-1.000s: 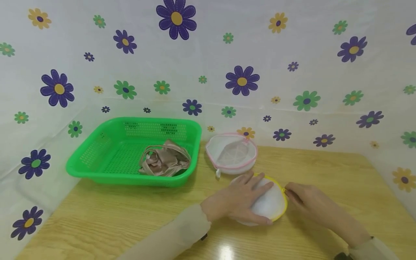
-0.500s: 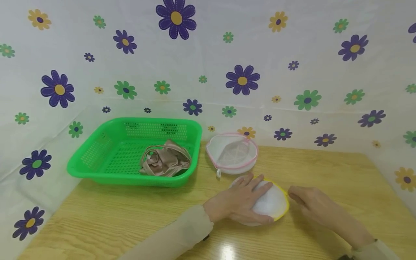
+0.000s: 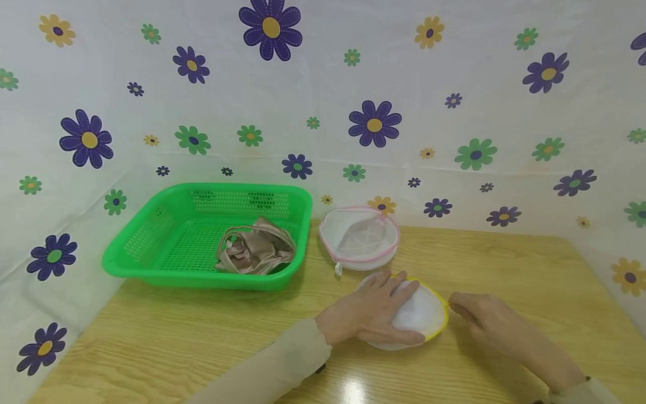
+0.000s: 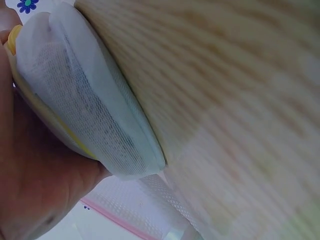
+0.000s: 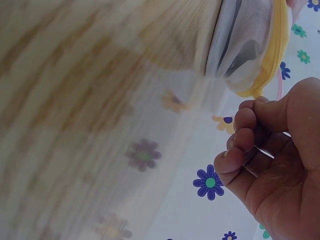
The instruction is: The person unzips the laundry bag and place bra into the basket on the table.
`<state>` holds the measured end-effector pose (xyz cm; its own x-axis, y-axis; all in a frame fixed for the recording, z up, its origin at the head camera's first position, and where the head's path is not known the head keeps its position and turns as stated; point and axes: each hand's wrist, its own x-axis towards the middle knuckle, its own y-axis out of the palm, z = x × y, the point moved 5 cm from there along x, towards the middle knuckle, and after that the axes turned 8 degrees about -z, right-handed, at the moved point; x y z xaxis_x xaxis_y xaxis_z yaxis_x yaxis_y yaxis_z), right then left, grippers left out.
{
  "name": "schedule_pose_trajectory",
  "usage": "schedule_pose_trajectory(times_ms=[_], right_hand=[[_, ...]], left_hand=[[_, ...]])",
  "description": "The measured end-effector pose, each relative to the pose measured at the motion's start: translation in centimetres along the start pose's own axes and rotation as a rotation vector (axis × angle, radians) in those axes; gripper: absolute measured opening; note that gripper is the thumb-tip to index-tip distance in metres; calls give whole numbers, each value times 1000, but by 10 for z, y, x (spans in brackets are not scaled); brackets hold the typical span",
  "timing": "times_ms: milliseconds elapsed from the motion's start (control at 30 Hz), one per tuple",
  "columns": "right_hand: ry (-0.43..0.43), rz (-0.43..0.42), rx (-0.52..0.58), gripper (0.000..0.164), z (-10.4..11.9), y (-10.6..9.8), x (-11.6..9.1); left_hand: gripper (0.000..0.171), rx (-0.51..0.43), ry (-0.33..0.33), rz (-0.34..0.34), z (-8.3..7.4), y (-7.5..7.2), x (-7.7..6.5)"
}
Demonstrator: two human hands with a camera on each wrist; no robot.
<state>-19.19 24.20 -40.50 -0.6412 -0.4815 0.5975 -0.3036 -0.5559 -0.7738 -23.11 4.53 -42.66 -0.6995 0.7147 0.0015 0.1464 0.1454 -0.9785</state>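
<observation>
My left hand [image 3: 375, 311] lies spread over a round white mesh laundry bag [image 3: 421, 311], pressing it on the table. A yellow zipper [image 5: 275, 52] runs round the bag's right edge and looks closed along the part that shows. At that edge my right hand [image 3: 492, 322] pinches the small yellow zipper pull [image 5: 257, 93] between thumb and forefinger, the other fingers curled. In the left wrist view the bag's mesh side [image 4: 95, 100] bulges under the palm, with something darker showing faintly through it.
Behind the left hand stands a second mesh bag [image 3: 365, 238] with a pink rim, its flap partly open. A green perforated basket [image 3: 202, 280] at the left holds a crumpled brownish satin garment [image 3: 259, 249]. A flowered white sheet [image 3: 323, 84] hangs behind the wooden table [image 3: 202, 348].
My right hand has shifted slightly right and nearer to me, pulling the yellow-edged side of the bag to a blunt point. The left hand stays in place on the bag.
</observation>
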Motion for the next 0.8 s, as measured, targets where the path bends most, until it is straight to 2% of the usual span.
schedule_pose_trajectory(times_ms=[400,800], right_hand=[[73,57,19,33,0,1,-4],[56,39,10,35,2,1,-5]], left_hand=[[92,-15,-3,-5,0,1,-2],[93,-1,-3,-8,0,1,-2]])
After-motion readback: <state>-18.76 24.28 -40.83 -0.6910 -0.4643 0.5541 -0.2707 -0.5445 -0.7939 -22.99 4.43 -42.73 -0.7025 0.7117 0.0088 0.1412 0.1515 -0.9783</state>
